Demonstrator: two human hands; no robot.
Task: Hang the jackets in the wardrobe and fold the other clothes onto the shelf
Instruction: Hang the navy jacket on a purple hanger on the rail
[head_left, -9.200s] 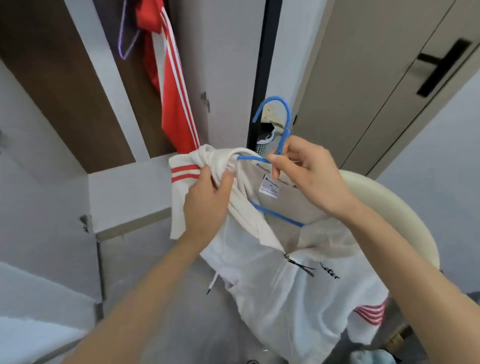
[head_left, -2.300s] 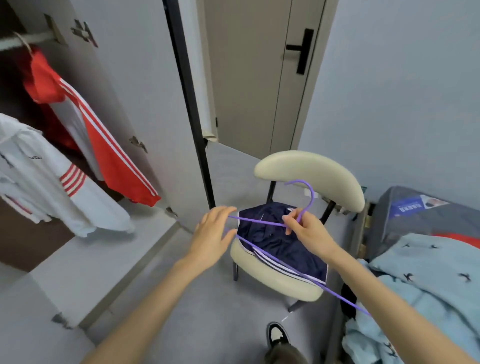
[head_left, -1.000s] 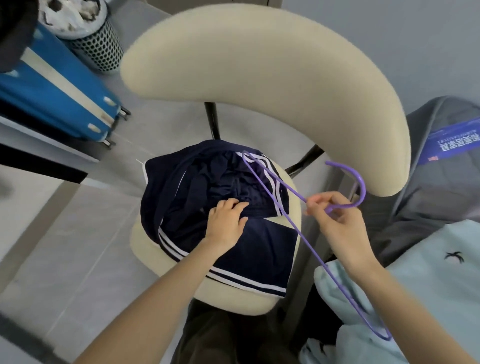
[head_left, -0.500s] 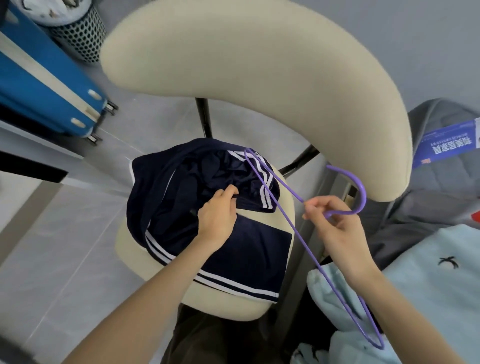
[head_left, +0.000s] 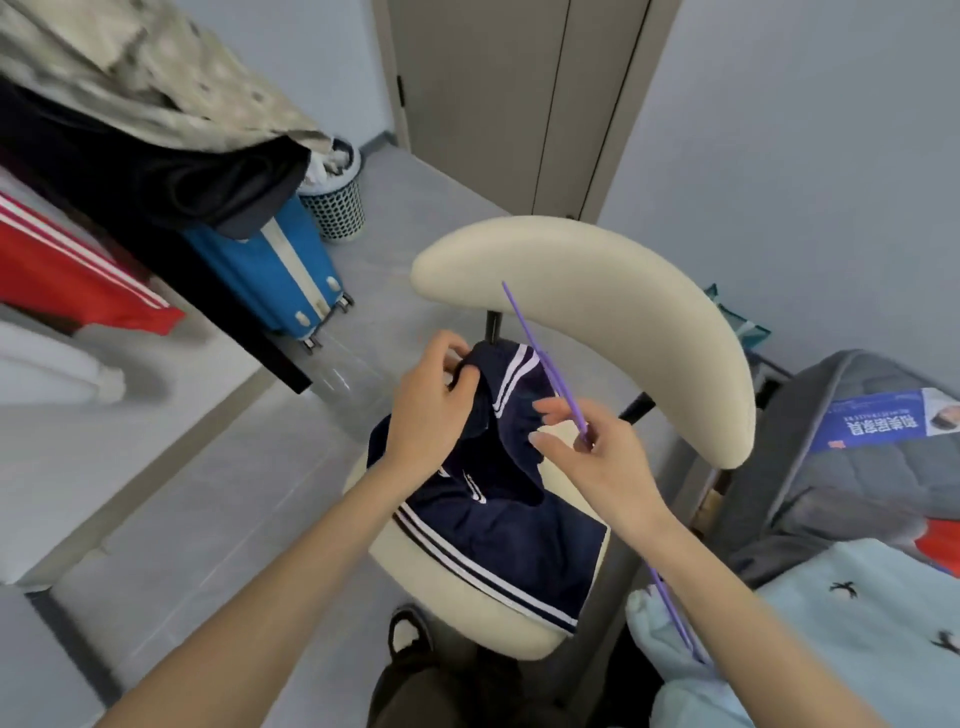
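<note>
The chair (head_left: 597, 291) stood at the centre, its backrest on the 1 o'clock side of the seat. The jacket (head_left: 498, 530) lay on the seat, its upper part raised toward 12 o'clock in the grip of the left hand (head_left: 431, 405). Just beside that hand, at its 4 o'clock, the right hand (head_left: 597, 457) held the hanger (head_left: 540, 353), which ran from in front of the backrest down to 5 o'clock, over the blanket (head_left: 810, 649). Seen from the chair, the suitcase (head_left: 275, 270) stood at 10 o'clock with the basket (head_left: 337, 208) behind it. Hanging clothes (head_left: 130, 104) were farther out at 10, the door (head_left: 498, 104) at 12, the bed (head_left: 841, 467) at 3 and a shoe (head_left: 410, 631) at 7.
</note>
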